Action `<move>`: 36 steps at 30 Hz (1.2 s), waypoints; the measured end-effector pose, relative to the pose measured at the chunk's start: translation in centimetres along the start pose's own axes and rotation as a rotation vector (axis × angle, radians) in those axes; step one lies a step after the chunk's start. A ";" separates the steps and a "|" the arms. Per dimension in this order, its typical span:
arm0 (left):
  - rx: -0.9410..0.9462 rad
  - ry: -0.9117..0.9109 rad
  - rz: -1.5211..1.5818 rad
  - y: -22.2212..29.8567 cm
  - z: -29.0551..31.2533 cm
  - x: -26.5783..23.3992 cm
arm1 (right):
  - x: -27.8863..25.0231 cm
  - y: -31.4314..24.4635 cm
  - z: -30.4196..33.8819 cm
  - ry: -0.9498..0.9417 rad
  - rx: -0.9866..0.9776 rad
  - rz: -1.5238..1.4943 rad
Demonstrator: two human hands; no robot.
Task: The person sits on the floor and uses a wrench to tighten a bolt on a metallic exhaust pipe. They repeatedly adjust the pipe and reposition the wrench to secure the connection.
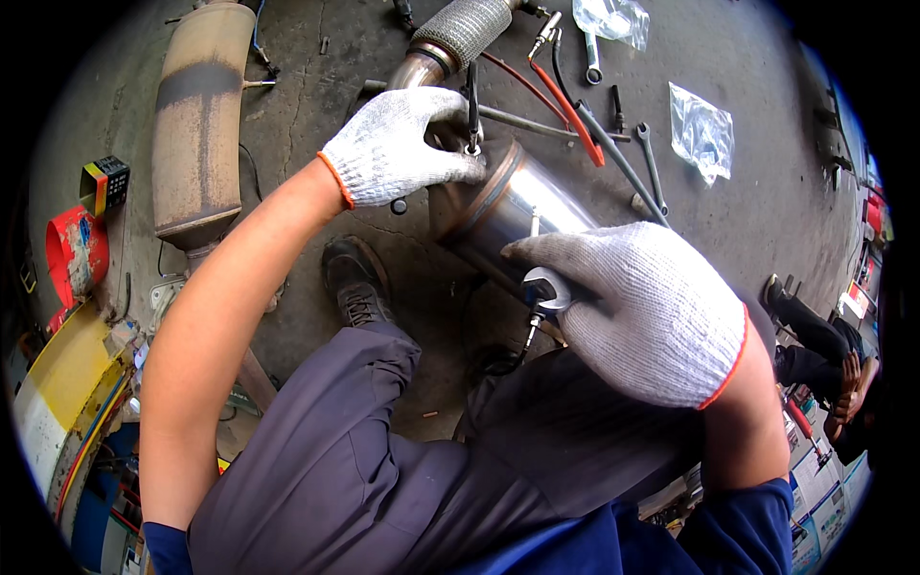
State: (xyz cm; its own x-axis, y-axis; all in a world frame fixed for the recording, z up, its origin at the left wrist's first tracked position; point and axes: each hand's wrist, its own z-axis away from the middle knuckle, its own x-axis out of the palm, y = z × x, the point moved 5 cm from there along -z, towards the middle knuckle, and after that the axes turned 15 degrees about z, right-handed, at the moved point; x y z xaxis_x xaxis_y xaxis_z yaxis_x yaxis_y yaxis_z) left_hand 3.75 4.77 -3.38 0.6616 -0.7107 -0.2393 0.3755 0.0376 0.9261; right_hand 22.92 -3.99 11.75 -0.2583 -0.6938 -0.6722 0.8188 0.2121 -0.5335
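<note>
Right hand gripped a wrench, its open end by a wired fitting near the canister, which lay between both hands; seated or not, couldn't tell. Left hand, farther out, curled about a second fitting, firm grip or not unclear. Step looked like wrench work on fittings; next move seemed to call for squaring the wrench, canister held steady.

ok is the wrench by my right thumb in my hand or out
In: your right hand grips the wrench, its open end showing between thumb and fingers; the handle is hidden.
</note>
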 end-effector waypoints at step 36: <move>0.068 0.012 0.001 -0.3 -0.1 0.3 | 0.0 0.0 0.1 -0.006 -0.002 -0.004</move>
State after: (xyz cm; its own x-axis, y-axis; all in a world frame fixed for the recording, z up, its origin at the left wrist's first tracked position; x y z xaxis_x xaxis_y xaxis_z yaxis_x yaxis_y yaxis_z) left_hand 3.89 4.56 -3.77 0.6696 -0.7025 -0.2411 0.3297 -0.0097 0.9440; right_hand 23.02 -4.04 11.80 -0.2585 -0.6989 -0.6669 0.8167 0.2106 -0.5373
